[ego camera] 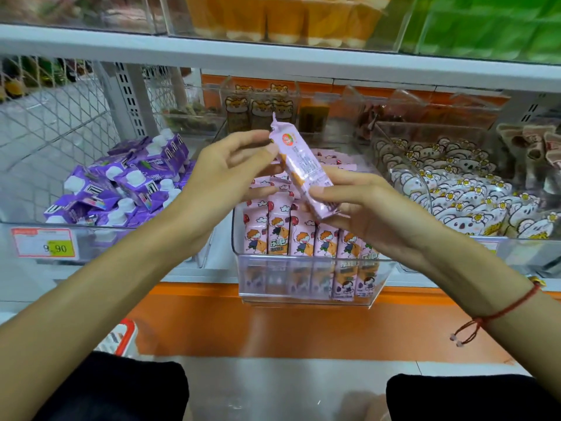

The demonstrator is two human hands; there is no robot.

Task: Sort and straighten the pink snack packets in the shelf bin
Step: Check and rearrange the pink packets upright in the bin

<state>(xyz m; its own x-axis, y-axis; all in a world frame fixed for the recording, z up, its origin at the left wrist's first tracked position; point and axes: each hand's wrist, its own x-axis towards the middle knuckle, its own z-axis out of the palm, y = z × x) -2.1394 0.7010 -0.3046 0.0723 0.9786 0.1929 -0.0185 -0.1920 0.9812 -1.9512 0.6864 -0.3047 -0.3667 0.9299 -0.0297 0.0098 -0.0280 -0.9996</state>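
I hold one pink snack packet (303,168) tilted above the clear shelf bin (306,287), its back side toward me. My left hand (224,177) pinches its upper end with thumb and fingers. My right hand (364,208) grips its lower end. Inside the bin, a front row of pink packets (300,238) stands upright with cartoon faces forward. More pink packets (331,159) lie loose and flat behind that row, partly hidden by my hands.
A clear bin of purple cartons (127,183) sits to the left with a price tag (44,246) on its front. A bin of white bear-print packets (461,196) stands on the right. The orange shelf edge (273,326) runs below; a white shelf (273,56) hangs above.
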